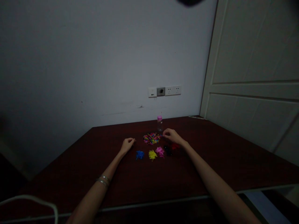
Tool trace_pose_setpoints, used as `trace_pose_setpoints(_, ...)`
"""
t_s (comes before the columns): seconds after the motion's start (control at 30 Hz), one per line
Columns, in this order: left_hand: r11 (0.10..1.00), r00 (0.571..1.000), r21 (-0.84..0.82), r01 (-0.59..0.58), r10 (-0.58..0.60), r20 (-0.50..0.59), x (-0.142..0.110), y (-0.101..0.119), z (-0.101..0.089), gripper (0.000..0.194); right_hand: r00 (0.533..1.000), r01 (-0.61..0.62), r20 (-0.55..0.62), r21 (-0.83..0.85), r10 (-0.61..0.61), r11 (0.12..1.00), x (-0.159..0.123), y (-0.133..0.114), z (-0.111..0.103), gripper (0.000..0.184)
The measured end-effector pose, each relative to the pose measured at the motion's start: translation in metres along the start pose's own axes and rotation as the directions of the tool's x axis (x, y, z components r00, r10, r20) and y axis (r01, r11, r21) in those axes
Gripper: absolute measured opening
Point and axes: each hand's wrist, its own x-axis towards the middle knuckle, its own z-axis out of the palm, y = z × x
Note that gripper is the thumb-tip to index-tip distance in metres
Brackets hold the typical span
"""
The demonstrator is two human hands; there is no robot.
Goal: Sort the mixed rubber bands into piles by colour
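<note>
**Two hands flank one mixed pile [151, 138] of small coloured strands, with five single-colour piles nearer the camera**

The mixed pile lies on the bench [140, 193] between the two hands: a little to the right of the left fingers [133, 140] and just beside the tips of the right fingers [164, 133]. The left hand [127, 145] rests low, its fingers curled in with the tips close together. The right hand [172, 136] has its fingers bent down toward the pile's right edge, a bluish bit near the tips. Whether either set of fingers grips a strand is too small to tell.

Five sorted piles count out as one each. The blue pile [140, 155] is nearer the camera than the left fingers and slightly to their right. The yellow pile [152, 155] and pink pile [160, 151] lie on the camera side of the mixed pile, left of the right fingers. The black pile [168, 150] is on the camera side of the right fingers; the red pile [175, 146] is beside the right wrist. These last two are dim, their edges hard to make out, and single strands cannot be counted.

One clear bottle [160, 125] with a pink cap stands upright just beyond the right fingers. Bands [103, 180] circle the left wrist. A white cable [39, 200] is cut off at lower left, as is a dark shape [189, 2] at the top edge.
</note>
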Motion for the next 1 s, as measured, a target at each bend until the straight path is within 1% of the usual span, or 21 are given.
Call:
trace_pose_setpoints(0.1, 0.999, 1.0, -0.042, 0.013, -0.014, -0.024, 0.002, -0.001, 0.0, 0.041, 0.992, -0.009, -0.127, 0.108, 0.023, 0.994, -0.003, -0.013, -0.011, 0.015)
trace_pose_setpoints(0.23, 0.988, 0.989, -0.132, 0.075, -0.091, -0.119, 0.006, 0.003, 0.003, 0.04, 0.968, 0.0, -0.246, 0.208, 0.053, 0.978, -0.006, -0.033, -0.021, 0.017)
trace_pose_setpoints(0.33, 0.975, 0.984, -0.206, 0.083, -0.112, -0.135, 0.008, 0.019, 0.009, 0.038, 0.952, 0.016, -0.297, 0.28, 0.07, 0.96, -0.009, -0.046, -0.022, 0.017)
trace_pose_setpoints(0.4, 0.971, 0.991, -0.238, 0.034, -0.064, -0.121, 0.01, 0.035, 0.016, 0.036, 0.945, 0.023, -0.317, 0.321, 0.085, 0.947, -0.009, -0.053, -0.02, 0.017)
trace_pose_setpoints(0.53, 0.948, 0.999, -0.315, -0.052, 0.045, -0.029, 0.011, 0.072, 0.03, 0.033, 0.954, 0.03, -0.29, 0.349, 0.078, 0.936, -0.01, -0.063, -0.01, 0.017)
trace_pose_setpoints(0.63, 0.934, 0.99, -0.342, -0.104, 0.132, 0.059, 0.004, 0.095, 0.04, 0.034, 0.973, 0.014, -0.22, 0.365, 0.072, 0.931, -0.011, -0.068, -0.002, 0.017)
trace_pose_setpoints(0.7, 0.931, 0.98, -0.35, -0.1, 0.153, 0.127, -0.003, 0.106, 0.044, 0.034, 0.984, 0.005, -0.168, 0.367, 0.061, 0.93, -0.013, -0.071, 0.002, 0.017)
trace_pose_setpoints(0.8, 0.932, 0.972, -0.346, -0.106, 0.17, 0.162, -0.012, 0.114, 0.046, 0.034, 0.993, 0.012, -0.117, 0.354, 0.031, 0.935, -0.015, -0.074, 0.006, 0.016)
trace_pose_setpoints(1.0, 0.938, 0.963, -0.33, -0.106, 0.179, 0.201, -0.015, 0.114, 0.047, 0.033, 0.996, 0.037, -0.092, 0.33, -0.007, 0.943, -0.017, -0.078, 0.007, 0.015)
